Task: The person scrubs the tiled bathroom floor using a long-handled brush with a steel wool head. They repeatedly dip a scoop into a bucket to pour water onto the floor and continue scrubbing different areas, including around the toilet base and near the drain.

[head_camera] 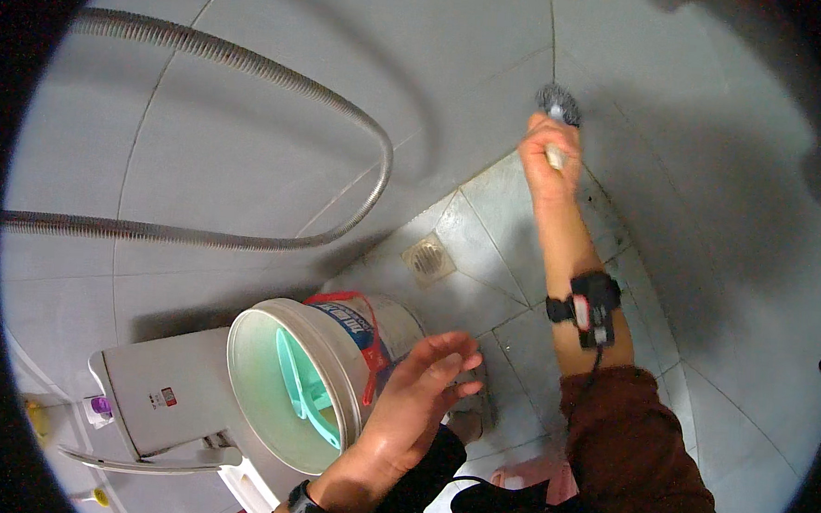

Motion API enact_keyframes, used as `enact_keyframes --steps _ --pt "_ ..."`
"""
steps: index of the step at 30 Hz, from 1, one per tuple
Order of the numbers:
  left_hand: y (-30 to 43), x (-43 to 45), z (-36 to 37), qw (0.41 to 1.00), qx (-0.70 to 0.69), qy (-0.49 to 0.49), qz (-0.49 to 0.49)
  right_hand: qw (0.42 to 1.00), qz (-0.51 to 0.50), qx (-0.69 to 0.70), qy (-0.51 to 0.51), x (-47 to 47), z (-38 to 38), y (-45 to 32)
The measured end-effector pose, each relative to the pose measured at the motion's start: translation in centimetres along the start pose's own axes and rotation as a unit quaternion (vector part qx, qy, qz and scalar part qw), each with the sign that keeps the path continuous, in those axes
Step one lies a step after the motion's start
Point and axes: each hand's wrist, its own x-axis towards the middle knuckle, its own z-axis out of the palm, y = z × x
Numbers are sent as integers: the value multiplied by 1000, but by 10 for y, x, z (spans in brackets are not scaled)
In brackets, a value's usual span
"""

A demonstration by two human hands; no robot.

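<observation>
My right hand [553, 156] is closed around the pale handle of a scrubbing brush. The brush's grey, bristly head [558, 104] is at the tiled wall corner, just beyond my fist. My left hand [428, 390] holds nothing; its fingers are apart and slightly bent, in front of a white plastic bucket [236, 387] with a red handle. Inside the bucket lies a turquoise plastic tool [299, 383], partly hidden by the rim. Whether my left hand touches the bucket's side cannot be told.
A ribbed metal hose [380, 178] loops across the upper left. A square floor drain [428, 259] lies between bucket and wall corner. Left of the bucket is a white toilet tank [160, 390] with its raised lid or seat [156, 465]. Pink footwear [538, 476] shows below me.
</observation>
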Motion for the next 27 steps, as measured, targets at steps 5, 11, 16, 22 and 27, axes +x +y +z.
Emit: enact_keyframes --steps 5,11,16,22,27 --pt "4 -8 -1 1000 -2 4 -1 993 -83 -55 67 -7 -6 -40" --pt "1 -6 2 998 46 -42 6 738 -145 -524 400 -91 -28 -54" --pt "-8 42 16 997 24 -75 0 87 -114 -930 337 -147 -7 -38" --pt "-26 57 26 996 16 -88 -11 -331 -8 -934 136 -99 33 -93" --pt "-23 58 19 997 2 -69 -17 -314 38 -917 242 -96 46 -88"
